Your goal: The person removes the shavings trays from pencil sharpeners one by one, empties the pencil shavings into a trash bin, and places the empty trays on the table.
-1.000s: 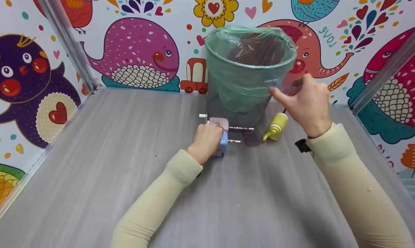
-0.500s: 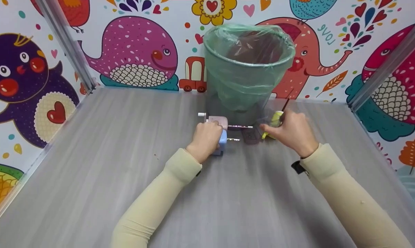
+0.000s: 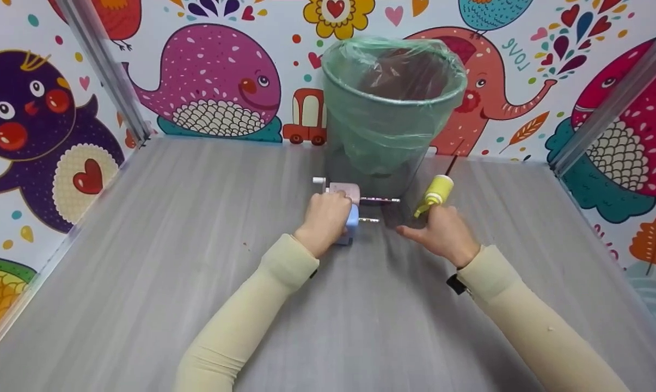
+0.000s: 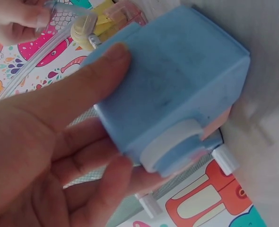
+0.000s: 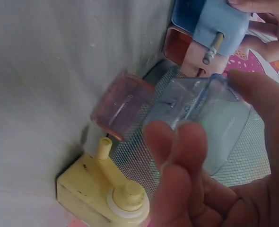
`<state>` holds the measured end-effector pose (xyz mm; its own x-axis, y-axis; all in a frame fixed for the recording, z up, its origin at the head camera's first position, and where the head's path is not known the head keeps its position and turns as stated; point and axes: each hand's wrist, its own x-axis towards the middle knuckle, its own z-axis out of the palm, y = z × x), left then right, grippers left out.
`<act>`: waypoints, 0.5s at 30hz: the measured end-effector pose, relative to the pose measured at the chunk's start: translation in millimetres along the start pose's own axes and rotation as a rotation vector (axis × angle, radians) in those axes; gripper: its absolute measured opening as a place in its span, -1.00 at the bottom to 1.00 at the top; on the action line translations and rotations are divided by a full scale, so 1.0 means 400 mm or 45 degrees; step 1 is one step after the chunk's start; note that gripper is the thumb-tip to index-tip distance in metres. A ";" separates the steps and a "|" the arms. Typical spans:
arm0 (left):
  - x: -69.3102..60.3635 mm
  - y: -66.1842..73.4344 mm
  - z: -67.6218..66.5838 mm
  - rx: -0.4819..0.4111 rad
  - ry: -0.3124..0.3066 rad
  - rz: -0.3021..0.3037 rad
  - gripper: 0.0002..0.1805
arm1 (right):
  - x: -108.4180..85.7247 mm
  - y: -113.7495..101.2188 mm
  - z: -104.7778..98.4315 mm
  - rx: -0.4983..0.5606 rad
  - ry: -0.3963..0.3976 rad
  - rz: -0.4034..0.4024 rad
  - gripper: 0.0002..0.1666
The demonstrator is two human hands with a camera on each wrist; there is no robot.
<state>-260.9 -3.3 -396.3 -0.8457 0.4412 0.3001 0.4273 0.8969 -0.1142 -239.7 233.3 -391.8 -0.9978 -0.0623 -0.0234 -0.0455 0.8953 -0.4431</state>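
Note:
My left hand (image 3: 328, 218) grips a blue crank pencil sharpener (image 4: 177, 80), its thumb on one side. A pencil (image 5: 216, 45) sticks out of that sharpener, and its drawer slot looks open. Just behind stands a pink pencil sharpener (image 3: 348, 190), also with a pencil (image 3: 382, 200) in it. My right hand (image 3: 446, 234) pinches a clear bluish plastic drawer (image 5: 220, 127) between thumb and fingers, apart from the blue sharpener. The drawer is hard to make out in the head view. A yellow pencil sharpener (image 3: 439, 189) stands beyond my right hand, with a dark pencil (image 3: 452, 164) behind it.
A mesh bin (image 3: 371, 177) with a green bag (image 3: 393, 122) stands behind the sharpeners against the patterned wall (image 3: 224, 81). A transparent pink drawer (image 5: 125, 106) lies at its foot. Small dark specks (image 3: 246, 246) lie on the grey tabletop (image 3: 197, 207) at left.
My right hand has come down from beside the bin, past the yellow sharpener, toward me and slightly left, carrying the clear drawer. The left hand keeps its grip on the blue sharpener.

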 end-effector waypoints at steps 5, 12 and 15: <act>0.000 0.000 -0.002 -0.004 -0.005 0.005 -0.59 | 0.001 0.007 0.014 -0.010 -0.063 0.053 -0.24; -0.001 0.000 -0.001 0.044 0.013 0.024 -0.58 | 0.009 0.020 0.043 -0.110 -0.069 0.006 -0.39; 0.000 -0.001 -0.002 0.040 0.017 0.026 -0.56 | 0.012 0.019 0.050 -0.124 -0.076 0.018 -0.39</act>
<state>-260.8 -3.6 -395.6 -0.8326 0.4588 0.3103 0.4339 0.8885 -0.1496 -243.8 231.0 -413.4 -0.9938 -0.0727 -0.0839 -0.0386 0.9347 -0.3532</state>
